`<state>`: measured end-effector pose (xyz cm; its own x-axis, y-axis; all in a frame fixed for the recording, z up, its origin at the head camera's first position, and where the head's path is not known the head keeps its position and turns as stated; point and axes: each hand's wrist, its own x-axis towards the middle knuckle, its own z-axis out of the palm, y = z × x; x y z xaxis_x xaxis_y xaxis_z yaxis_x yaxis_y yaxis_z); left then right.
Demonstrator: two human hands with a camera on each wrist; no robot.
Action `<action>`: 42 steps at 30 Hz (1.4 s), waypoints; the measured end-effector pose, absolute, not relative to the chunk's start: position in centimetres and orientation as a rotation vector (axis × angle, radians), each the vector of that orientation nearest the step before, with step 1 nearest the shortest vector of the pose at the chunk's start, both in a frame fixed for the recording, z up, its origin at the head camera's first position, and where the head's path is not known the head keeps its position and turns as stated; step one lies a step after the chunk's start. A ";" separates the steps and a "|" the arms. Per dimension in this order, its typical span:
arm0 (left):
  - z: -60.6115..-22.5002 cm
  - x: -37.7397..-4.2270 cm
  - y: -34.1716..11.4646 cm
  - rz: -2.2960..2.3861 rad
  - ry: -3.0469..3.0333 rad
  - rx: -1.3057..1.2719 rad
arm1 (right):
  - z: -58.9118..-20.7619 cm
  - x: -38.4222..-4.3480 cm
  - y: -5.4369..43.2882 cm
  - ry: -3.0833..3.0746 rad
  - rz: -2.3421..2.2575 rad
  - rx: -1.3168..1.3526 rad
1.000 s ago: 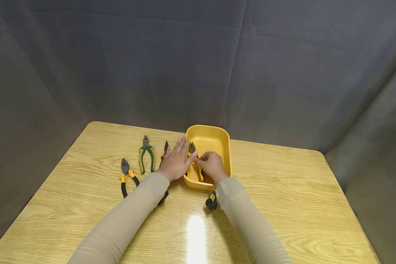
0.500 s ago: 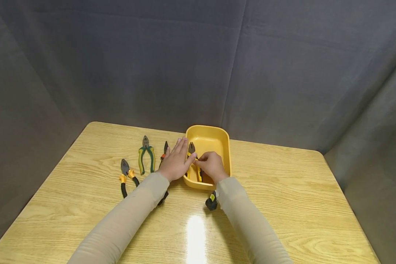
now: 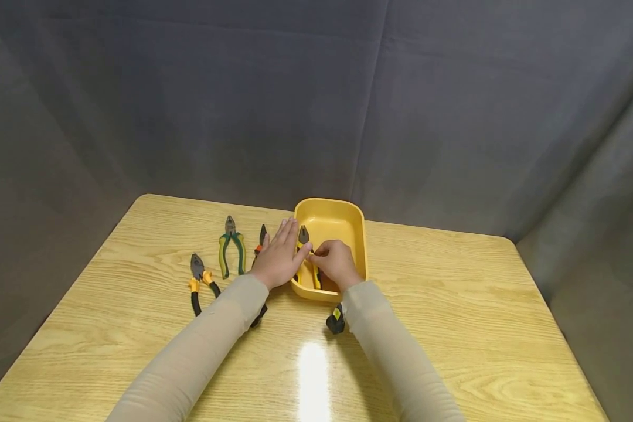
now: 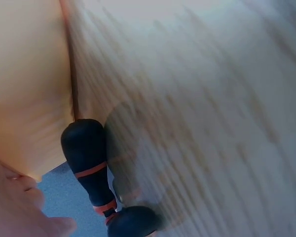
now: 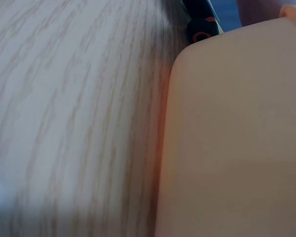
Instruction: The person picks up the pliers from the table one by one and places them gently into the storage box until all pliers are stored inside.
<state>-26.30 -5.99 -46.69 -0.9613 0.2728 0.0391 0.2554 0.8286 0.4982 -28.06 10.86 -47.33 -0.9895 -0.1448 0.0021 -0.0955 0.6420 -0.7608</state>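
In the head view, my left hand [image 3: 277, 259] lies with straight fingers against the left side of a yellow plastic box [image 3: 365, 246]. Inside that box, along its left wall, are pliers [image 3: 303, 235] with dark jaws and yellow-and-black handles. My right hand [image 3: 337, 261] reaches in over the near side and pinches a handle of them; its fingertips are partly hidden. Other pliers [image 3: 263, 233] with orange on black handles lie left of the box, largely covered by my left hand. The left wrist view shows black handles [image 4: 86, 148] with red bands beside the box wall [image 4: 24, 98].
Green-and-yellow pliers [image 3: 232, 249] and black-and-orange pliers [image 3: 197, 268] lie on the wooden table [image 3: 464, 305] to the left. A small black item [image 3: 335, 322] shows at my right wrist. Grey cloth [image 3: 242, 105] hangs behind the table.
The right handle of the pliers in the box has shifted slightly left with my right fingers. My left hand keeps its place against the box.
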 end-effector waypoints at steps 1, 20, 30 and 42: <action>-46.7 -26.3 -6.0 0.803 2.970 0.428 | -47.3 -28.1 10.8 2.797 -1.281 -0.208; -46.8 -26.2 -6.3 0.821 2.978 0.423 | -46.9 -27.9 10.4 2.780 -1.240 -0.180; -47.0 -26.4 -6.2 0.815 2.974 0.404 | -46.9 -28.0 10.3 2.785 -1.228 -0.196; -47.1 -26.5 -5.9 0.831 2.991 0.425 | -46.9 -28.1 10.3 2.740 -1.347 -0.146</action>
